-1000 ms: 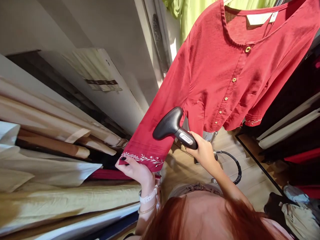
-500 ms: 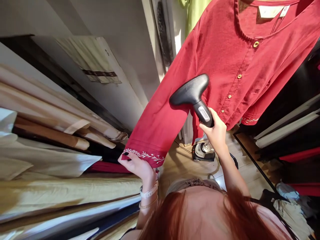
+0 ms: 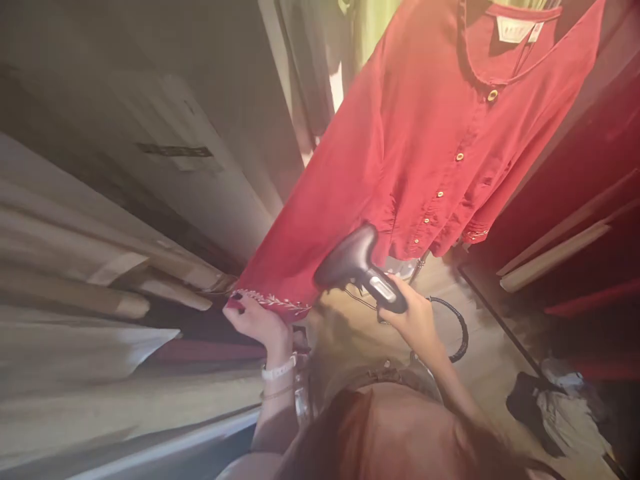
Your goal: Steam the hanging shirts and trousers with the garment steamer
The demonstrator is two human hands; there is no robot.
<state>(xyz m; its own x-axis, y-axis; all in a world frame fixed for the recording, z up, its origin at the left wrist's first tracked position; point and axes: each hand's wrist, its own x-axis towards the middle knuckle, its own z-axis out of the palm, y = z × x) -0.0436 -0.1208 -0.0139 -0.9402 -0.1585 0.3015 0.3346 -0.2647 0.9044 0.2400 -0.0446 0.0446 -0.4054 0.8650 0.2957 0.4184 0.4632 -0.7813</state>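
A red blouse (image 3: 415, 127) with small gold buttons hangs in front of me, its neck label showing at the top. White embroidery runs along the cuff of the sleeve on the left. My left hand (image 3: 257, 323) pinches that cuff and holds the sleeve (image 3: 310, 213) stretched out down to the left. In my right hand (image 3: 415, 317) is a black garment steamer head (image 3: 350, 260), gripped by its handle. The head lies against the lower edge of the sleeve, near the cuff; whether it presses on the cloth I cannot tell.
A black ribbed hose (image 3: 457, 330) curves over the wooden floor (image 3: 480, 320) beside my right hand. Rows of hanging clothes (image 3: 100, 360) line the left side. Dark and red garments hang at the right, above a heap of clothes (image 3: 570, 413). Yellow-green cloth (image 3: 373, 27) hangs behind the blouse.
My right hand has moved the steamer head down and left along the sleeve, toward the cuff. My left hand keeps its pinch. The view has shifted slightly and looks hazier.
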